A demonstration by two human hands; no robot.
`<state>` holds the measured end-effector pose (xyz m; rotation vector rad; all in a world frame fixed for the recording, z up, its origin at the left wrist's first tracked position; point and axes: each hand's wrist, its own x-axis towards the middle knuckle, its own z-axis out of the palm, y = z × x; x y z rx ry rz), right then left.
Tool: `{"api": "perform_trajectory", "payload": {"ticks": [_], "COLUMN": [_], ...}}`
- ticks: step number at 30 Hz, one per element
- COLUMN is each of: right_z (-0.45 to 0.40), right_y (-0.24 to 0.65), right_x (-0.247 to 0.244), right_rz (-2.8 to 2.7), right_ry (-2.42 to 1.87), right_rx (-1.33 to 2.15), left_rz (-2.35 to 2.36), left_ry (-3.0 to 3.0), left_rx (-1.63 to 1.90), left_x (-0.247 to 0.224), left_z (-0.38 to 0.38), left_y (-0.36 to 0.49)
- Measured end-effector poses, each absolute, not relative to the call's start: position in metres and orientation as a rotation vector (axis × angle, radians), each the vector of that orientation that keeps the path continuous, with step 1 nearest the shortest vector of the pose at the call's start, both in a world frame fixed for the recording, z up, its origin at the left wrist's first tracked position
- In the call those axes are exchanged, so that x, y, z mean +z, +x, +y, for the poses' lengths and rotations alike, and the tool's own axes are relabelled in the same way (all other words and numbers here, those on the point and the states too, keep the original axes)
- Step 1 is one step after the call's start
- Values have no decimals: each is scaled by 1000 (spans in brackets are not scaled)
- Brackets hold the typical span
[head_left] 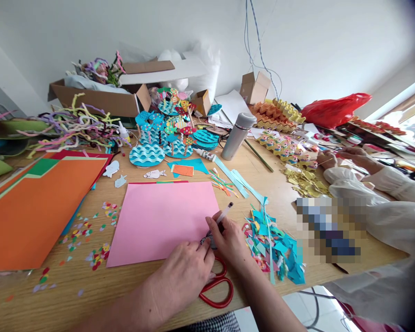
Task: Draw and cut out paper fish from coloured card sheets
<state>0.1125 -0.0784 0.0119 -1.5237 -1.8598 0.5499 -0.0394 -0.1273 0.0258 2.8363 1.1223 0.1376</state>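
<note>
My right hand (pixel 232 242) grips a pen (pixel 224 214) with a pale barrel and dark end, tilted over the lower right of a pink sheet of paper (pixel 166 216). Beside it, my left hand (pixel 188 269) presses its bent fingertips onto a small grey paper cutout (pixel 204 240) at the sheet's lower edge. Most of that cutout and the pen tip are hidden by my fingers. Red-handled scissors (pixel 218 291) lie under and beside my left hand, blades covered. Beyond the pink sheet is a fish-shaped paper cutout (pixel 155 174).
Coloured sheets (pixel 48 207) and confetti lie left; blue paper scraps (pixel 276 240) lie right. A grey flask (pixel 238 138), glue bottle (pixel 205 155) and blue wave-patterned crafts (pixel 147 155) stand or lie behind. Another person's sleeved arms (pixel 352 184) work at the right.
</note>
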Motion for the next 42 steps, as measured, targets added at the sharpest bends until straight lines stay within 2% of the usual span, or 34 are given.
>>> {"api": "perform_trajectory", "payload": {"ticks": [27,42], "right_z": [-76,-75], "right_y": [114,116], "right_x": [6,7], "right_rz": [-1825,-1806], "right_ry": [-1499,-1516], "right_rx": [462,503], "left_rz": [1090,1079], "left_ry": [2860,2881], "left_rx": [138,264], "left_x": [23,10], "left_z": [-123,-120], "left_y": [-40,-30]}}
